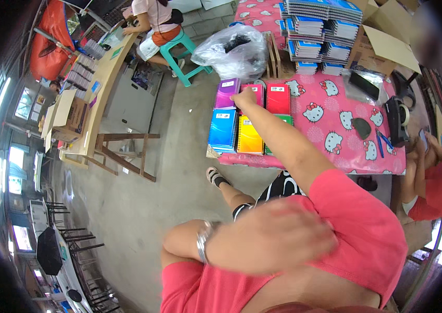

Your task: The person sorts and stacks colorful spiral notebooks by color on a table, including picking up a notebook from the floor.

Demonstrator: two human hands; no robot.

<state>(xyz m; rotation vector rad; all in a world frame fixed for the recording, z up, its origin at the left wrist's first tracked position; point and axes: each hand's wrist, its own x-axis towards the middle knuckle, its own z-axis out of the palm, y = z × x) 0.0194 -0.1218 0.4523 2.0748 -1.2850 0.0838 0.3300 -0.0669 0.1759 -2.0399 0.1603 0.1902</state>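
Observation:
Spiral notebooks lie in two rows on the pink table's near left corner. In the far row are a purple notebook [226, 93], a magenta notebook [255, 103] and a red notebook [278, 98]. Nearer lie a blue notebook [223, 128], a yellow notebook [250, 136] and a green notebook [286, 119], the green one partly behind my right forearm. My right hand [245, 98] reaches across to the purple notebook's right edge, its fingers closed there. Close to my chest is my left hand [278, 237], smeared by motion, with a silver bracelet [203, 243] at the wrist.
Stacked notebooks [307, 39] stand at the table's back, beside an open cardboard box [375, 49] and a clear plastic bag [234, 55]. Blue-handled pliers [382, 142] and a tape dispenser [398, 122] lie at right. One person sits on a green stool [179, 52]; another is at right.

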